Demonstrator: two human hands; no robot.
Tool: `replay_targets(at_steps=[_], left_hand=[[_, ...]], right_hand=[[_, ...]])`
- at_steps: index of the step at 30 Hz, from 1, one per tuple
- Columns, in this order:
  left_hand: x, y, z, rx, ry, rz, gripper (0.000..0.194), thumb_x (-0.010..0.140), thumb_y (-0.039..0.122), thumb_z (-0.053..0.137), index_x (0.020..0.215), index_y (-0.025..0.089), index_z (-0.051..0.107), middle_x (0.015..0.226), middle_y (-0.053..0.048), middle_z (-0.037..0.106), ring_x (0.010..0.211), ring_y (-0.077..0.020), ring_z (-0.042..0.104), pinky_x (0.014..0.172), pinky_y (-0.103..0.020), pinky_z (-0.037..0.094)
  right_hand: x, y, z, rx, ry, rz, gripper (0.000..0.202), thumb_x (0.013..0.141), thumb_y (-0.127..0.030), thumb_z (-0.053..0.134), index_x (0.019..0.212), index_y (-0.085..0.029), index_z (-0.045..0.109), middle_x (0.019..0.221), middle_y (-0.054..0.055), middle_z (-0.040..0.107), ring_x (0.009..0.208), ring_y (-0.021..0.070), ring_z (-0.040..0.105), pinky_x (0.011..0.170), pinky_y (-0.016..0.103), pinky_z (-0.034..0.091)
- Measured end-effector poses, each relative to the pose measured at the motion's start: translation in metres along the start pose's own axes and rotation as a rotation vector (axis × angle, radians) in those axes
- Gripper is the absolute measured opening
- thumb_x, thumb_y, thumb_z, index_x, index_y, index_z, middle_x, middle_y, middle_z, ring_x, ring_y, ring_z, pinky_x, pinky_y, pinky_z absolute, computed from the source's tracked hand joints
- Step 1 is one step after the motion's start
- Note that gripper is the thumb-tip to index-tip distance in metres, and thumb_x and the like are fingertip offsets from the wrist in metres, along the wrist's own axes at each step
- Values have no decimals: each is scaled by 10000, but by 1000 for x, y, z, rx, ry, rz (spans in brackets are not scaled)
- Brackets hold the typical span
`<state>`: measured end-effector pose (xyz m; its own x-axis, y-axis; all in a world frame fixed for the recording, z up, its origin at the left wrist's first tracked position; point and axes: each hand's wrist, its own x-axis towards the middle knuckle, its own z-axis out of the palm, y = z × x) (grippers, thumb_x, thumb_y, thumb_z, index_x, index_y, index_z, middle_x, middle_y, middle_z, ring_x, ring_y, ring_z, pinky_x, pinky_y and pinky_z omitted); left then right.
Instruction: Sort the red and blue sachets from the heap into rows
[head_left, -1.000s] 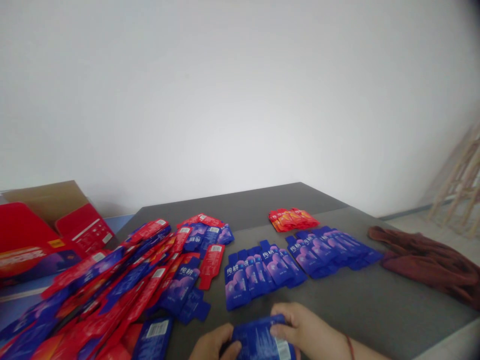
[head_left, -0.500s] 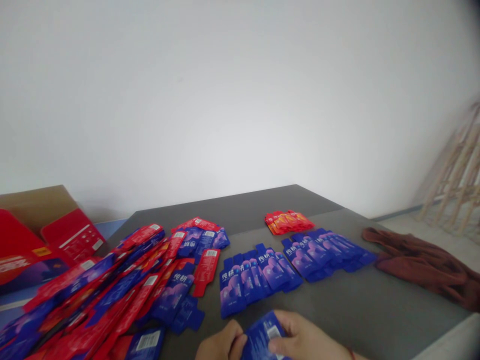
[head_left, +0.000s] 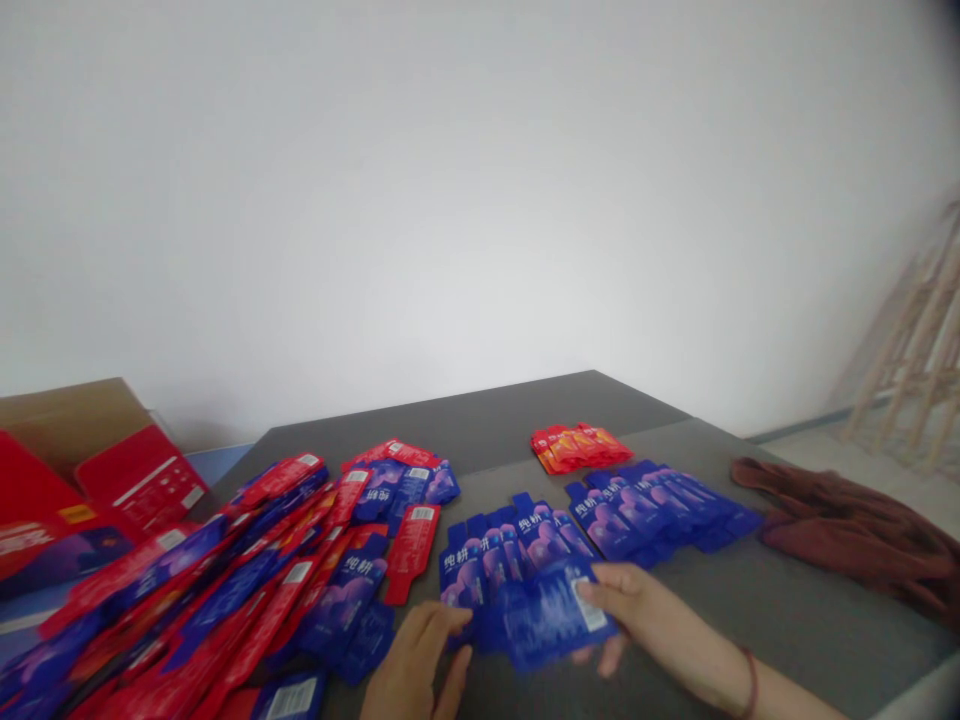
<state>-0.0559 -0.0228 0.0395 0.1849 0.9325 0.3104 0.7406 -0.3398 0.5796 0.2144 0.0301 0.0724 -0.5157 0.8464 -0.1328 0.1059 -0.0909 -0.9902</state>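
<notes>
Beyond the left edge of my dark grey, flat worktop [head_left: 465,418], an open red printed cardboard box [head_left: 142,480] stands with its flaps spread. A loose heap of thin, glossy red and blue packets [head_left: 247,590] hides that left edge, jumbled as if simply tipped out within reach. My left hand [head_left: 417,660] is by the near edge, thumb and fingers apart; I can't tell whether a fingertip touches. Some flat blue-and-purple packets [head_left: 541,540] overlap, picture side up, perhaps to show each one. Over their near ends I have a flat blue packet, barcode side up [head_left: 547,615], clamped at its right end by my right hand [head_left: 634,605], thumb on top, probably to keep it level. Red-and-orange packets [head_left: 577,446] lie toward the far edge, apparently sorted by colour; more blue-and-purple ones [head_left: 660,508] overlap nearer. A crumpled brown cloth [head_left: 847,530] lies along the right edge, seemingly out of the way.
</notes>
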Motion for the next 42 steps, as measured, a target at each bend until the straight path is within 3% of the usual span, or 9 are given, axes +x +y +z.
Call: replay_targets(at_steps=[5,8,12,21,26,30,34,37,42], left_hand=[[15,10,4,271,19,108,346,750,103,523,1024,278,641,1213,-69,598,1133,-239,571,931,-422,507],[14,9,16,329,-12,201,411,700,61,519,1033,271,640,1235,-65,599,1149,-241,568,921,-418,526],[12,4,24,394,14,286,464,650,52,523,1057,252,625,1218,-71,622,1125,-257,589,895,-445,545],[16,0,25,426,80,392,473,617,59,529,1045,244,607,1147,-62,663,1050,-246,631,825,-414,581],[13,3,21,405,18,357,469,647,74,518,1078,237,604,1167,-68,653,1080,-233,618,872,-402,559],[27,3,-2,411,24,155,367,804,120,445,1129,214,589,1215,-87,619,1132,-196,582,950,-364,502],[60,-5,-25,611,50,-123,418,845,205,472,1247,103,523,1279,-166,569,1202,-270,519,1018,-422,408],[77,-14,-26,758,-6,-258,494,813,264,535,1255,43,513,1186,-209,613,1121,-324,561,955,-446,421],[80,-17,-18,811,-41,-281,431,808,79,452,1230,37,526,1041,-203,660,997,-284,618,846,-394,457]], right_hand=[[25,-14,-16,-763,357,-476,344,950,-306,363,1058,-156,653,1046,114,706,944,232,668,870,378,527],[39,0,-4,-1158,356,-747,429,902,-103,349,1290,-122,531,1290,139,590,1182,220,556,1002,384,455],[47,24,14,-1455,336,-838,468,854,-31,391,1303,-86,514,1307,145,574,1199,222,541,973,361,484],[45,39,31,-1473,371,-778,473,884,-343,551,1280,-85,545,1329,153,555,1236,268,495,1026,409,414],[45,42,31,-1440,363,-762,513,880,-379,567,1304,-93,522,1344,150,541,1247,259,481,1040,408,393],[44,42,29,-1419,347,-734,509,865,-343,583,1314,-113,515,1359,138,529,1260,254,470,1052,405,386],[42,35,26,-1419,268,-703,577,824,-301,624,1352,-130,469,1382,146,504,1271,275,457,1059,446,382],[41,29,25,-1409,250,-693,590,810,-308,641,1352,-152,468,1378,151,504,1260,299,467,1049,498,387],[45,17,35,-1329,269,-685,498,833,-260,601,1314,-174,505,1360,136,526,1238,287,494,1033,499,412]])
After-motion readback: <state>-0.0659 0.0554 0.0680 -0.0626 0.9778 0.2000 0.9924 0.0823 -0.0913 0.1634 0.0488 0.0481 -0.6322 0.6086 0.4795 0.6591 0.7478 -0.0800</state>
